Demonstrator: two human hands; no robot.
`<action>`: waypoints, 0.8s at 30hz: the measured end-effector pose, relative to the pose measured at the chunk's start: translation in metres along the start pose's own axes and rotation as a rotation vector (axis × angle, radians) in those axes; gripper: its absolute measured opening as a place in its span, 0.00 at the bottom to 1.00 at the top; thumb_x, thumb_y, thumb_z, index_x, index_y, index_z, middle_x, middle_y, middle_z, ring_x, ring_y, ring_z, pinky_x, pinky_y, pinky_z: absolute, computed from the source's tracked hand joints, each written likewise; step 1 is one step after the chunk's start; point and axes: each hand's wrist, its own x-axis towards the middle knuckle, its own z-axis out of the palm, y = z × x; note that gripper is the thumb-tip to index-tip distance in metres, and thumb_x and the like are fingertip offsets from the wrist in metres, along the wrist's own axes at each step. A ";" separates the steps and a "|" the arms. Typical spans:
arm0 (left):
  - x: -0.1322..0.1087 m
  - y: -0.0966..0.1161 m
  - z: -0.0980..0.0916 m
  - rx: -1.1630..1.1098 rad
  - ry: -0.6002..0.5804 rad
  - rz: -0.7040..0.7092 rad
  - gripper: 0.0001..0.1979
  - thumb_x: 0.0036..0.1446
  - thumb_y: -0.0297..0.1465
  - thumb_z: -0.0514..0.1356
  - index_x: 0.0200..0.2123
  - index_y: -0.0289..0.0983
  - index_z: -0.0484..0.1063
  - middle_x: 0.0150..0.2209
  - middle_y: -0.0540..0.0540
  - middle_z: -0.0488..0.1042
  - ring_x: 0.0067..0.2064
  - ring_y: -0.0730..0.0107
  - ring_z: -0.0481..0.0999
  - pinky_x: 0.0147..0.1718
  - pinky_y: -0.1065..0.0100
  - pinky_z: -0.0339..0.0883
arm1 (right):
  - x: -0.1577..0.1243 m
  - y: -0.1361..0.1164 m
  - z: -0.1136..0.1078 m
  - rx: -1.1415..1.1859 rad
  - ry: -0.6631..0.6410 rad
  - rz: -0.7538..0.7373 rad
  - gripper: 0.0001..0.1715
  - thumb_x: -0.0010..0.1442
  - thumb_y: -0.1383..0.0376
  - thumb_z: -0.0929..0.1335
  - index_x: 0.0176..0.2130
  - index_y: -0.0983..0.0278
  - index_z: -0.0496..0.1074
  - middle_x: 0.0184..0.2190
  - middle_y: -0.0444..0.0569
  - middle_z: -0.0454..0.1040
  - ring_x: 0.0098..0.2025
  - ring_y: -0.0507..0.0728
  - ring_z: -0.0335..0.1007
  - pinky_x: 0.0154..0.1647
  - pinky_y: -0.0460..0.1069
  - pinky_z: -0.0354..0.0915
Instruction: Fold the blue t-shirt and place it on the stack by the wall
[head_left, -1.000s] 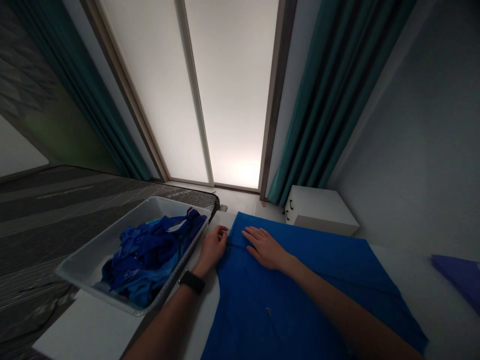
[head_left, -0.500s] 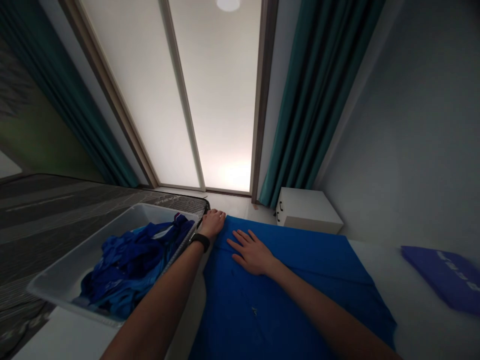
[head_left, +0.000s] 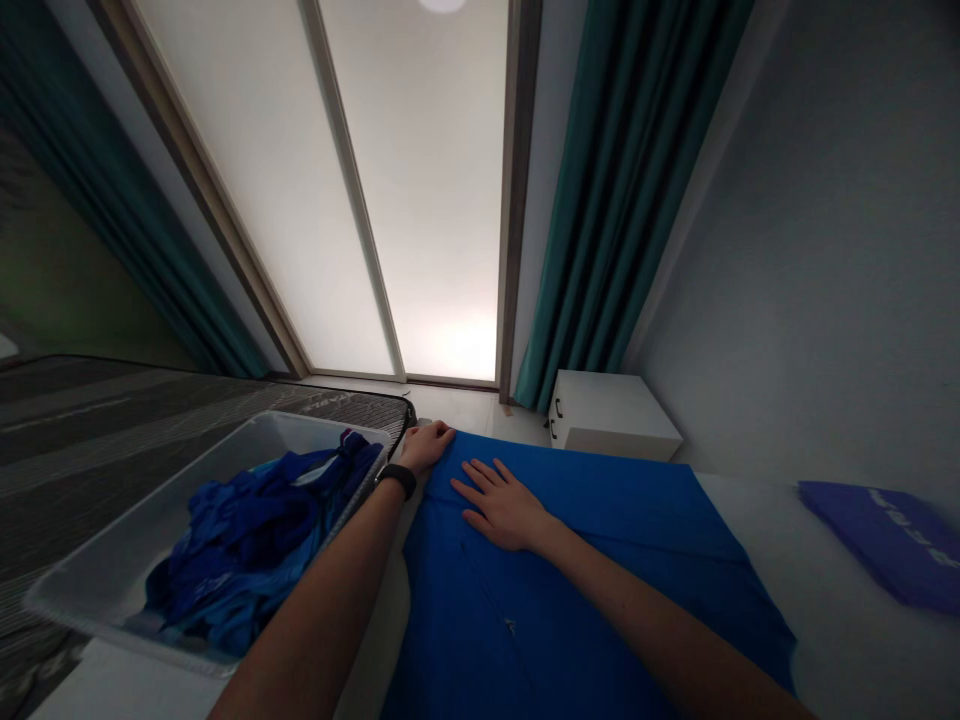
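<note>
A bright blue garment (head_left: pixel 600 560) lies spread flat on a white table (head_left: pixel 847 640). My right hand (head_left: pixel 501 503) rests on it near its far left part, palm down with the fingers stretched out. My left hand (head_left: pixel 427 445), with a dark watch on the wrist, is at the garment's far left corner, its fingers curled over the cloth edge there. Left of my left arm stands a grey plastic bin (head_left: pixel 112 560) holding a heap of crumpled blue clothes (head_left: pixel 247 530).
A folded purple-blue cloth (head_left: pixel 885 540) lies at the table's right side. A small white cabinet (head_left: pixel 611 425) stands beyond the table by teal curtains (head_left: pixel 607 190) and a bright frosted window. A dark patterned mattress (head_left: pixel 112 420) lies left of the bin.
My left hand has reached further away along the garment's left edge to its far corner. My right hand has stayed flat on the cloth. The view has shifted slightly.
</note>
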 end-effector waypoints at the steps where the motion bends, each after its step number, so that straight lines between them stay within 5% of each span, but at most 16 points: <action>1: 0.000 0.000 0.001 0.003 0.002 -0.001 0.17 0.63 0.43 0.51 0.40 0.41 0.76 0.41 0.46 0.81 0.48 0.60 0.77 0.57 0.59 0.52 | 0.000 0.000 -0.001 -0.006 0.006 -0.005 0.34 0.70 0.48 0.53 0.69 0.56 0.50 0.71 0.51 0.43 0.72 0.63 0.34 0.69 0.65 0.34; 4: 0.000 -0.001 0.003 0.009 0.000 0.006 0.18 0.65 0.42 0.48 0.40 0.42 0.76 0.42 0.47 0.81 0.49 0.60 0.76 0.58 0.59 0.52 | 0.005 -0.006 -0.005 -0.057 0.083 -0.008 0.28 0.69 0.54 0.58 0.64 0.61 0.60 0.67 0.56 0.56 0.68 0.65 0.48 0.66 0.64 0.44; 8: 0.001 -0.003 0.004 0.010 -0.014 0.020 0.21 0.67 0.41 0.45 0.40 0.42 0.76 0.44 0.47 0.81 0.50 0.61 0.76 0.58 0.59 0.53 | 0.022 -0.022 -0.011 -0.212 0.205 -0.047 0.13 0.67 0.61 0.64 0.48 0.65 0.70 0.48 0.56 0.72 0.53 0.62 0.65 0.54 0.57 0.59; 24: 0.000 -0.004 0.007 -0.025 0.011 0.017 0.18 0.62 0.43 0.51 0.40 0.42 0.78 0.41 0.47 0.81 0.47 0.61 0.77 0.57 0.59 0.54 | 0.046 -0.032 0.002 -0.405 0.207 -0.160 0.08 0.66 0.71 0.62 0.42 0.66 0.70 0.40 0.53 0.74 0.43 0.60 0.67 0.41 0.53 0.61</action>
